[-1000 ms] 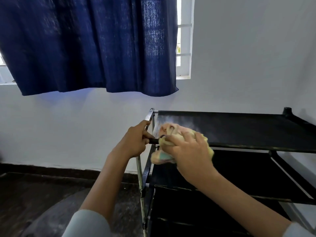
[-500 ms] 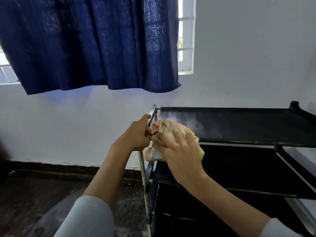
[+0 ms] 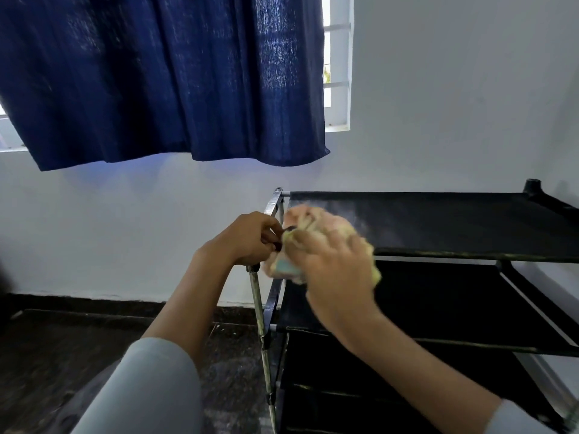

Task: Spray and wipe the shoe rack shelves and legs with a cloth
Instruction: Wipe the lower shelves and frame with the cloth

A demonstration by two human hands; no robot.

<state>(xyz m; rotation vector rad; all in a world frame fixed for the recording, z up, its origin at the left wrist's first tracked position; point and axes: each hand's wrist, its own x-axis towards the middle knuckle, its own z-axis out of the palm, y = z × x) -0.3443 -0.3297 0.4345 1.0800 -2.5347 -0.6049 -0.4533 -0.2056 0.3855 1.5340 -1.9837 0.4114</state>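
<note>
Head view: left hand [image 3: 247, 238] gripping rack corner [image 3: 275, 242], blurred right hand [image 3: 338, 270] clutching cloth [image 3: 316, 223]

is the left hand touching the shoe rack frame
Touching: the head view shows the left hand gripping the shoe rack frame at its near top corner.

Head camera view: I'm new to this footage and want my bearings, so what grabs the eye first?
The dark blue curtain fills the upper left, hanging over a bright window. At centre, the right hand presses a bunched pale cloth on the left end of the black shoe rack's top shelf, while the left hand grips the rack's front left corner above its metal leg.
</note>
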